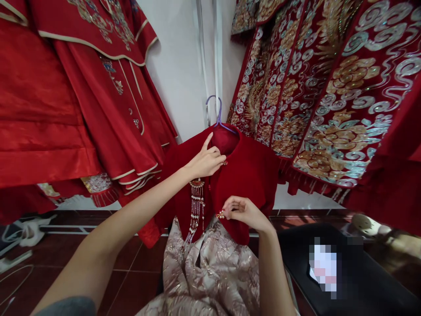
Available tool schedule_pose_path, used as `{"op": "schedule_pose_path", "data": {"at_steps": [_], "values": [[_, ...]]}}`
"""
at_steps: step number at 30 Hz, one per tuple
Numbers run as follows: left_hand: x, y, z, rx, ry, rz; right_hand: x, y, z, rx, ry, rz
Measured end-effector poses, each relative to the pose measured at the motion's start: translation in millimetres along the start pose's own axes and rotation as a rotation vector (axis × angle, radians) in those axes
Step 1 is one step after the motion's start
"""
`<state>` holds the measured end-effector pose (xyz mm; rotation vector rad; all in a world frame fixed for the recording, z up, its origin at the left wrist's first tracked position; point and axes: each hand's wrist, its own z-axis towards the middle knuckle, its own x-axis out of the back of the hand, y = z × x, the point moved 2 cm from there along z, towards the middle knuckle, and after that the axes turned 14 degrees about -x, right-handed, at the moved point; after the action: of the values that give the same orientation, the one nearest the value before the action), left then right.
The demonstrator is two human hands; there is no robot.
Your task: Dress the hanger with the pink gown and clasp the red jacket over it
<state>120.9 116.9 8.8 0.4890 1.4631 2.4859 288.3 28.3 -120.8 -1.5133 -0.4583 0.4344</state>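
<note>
In the head view we see a red velvet jacket (253,171) hanging on a purple hanger (219,112) in front of the white wall (177,79); the hook of the hanger points up and the collar of the jacket sits just under it.

The left hand (207,160) reaches to the collar; its grip is closed, thumb and middle fingers pinching the jacket at the front of the collar, while the index finger stands straight up along the collar edge. Just below this hand a beaded tassel (196,206) hangs down the front of the jacket.

The right hand (245,213) is lower, near the bottom hem of the jacket; its grip is closed too, the fingertips pinching a small gold clasp (220,215) at the front edge. We cannot tell if the clasp is fastened.

Under the hem a pale brocade skirt (210,272) spreads down toward us.

Red satin robes (82,87) hang at the left; embroidered red garments (329,87) with gold and silver patterns hang at the right; below them is a dark red tiled floor (131,263) and, at the lower right, a black seat (362,272).
</note>
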Motion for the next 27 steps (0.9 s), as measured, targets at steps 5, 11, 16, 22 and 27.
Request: {"op": "schedule_pose_path", "data": {"at_steps": [5,11,16,22,27], "values": [[1,-6,3,0.089,0.108,-0.125,-2,1,3,0.012,0.022,-0.033],[13,6,-2,-0.219,0.162,0.281,6,-3,-2,0.039,0.165,-0.169],[8,10,-23,-0.498,0.096,1.02,9,-54,25,0.34,1.105,-0.48],[31,25,-48,-0.443,0.329,1.557,27,-73,63,0.225,1.327,-0.757],[81,35,-66,-0.198,0.398,1.568,93,-66,22,0.191,1.397,-0.819]]}}
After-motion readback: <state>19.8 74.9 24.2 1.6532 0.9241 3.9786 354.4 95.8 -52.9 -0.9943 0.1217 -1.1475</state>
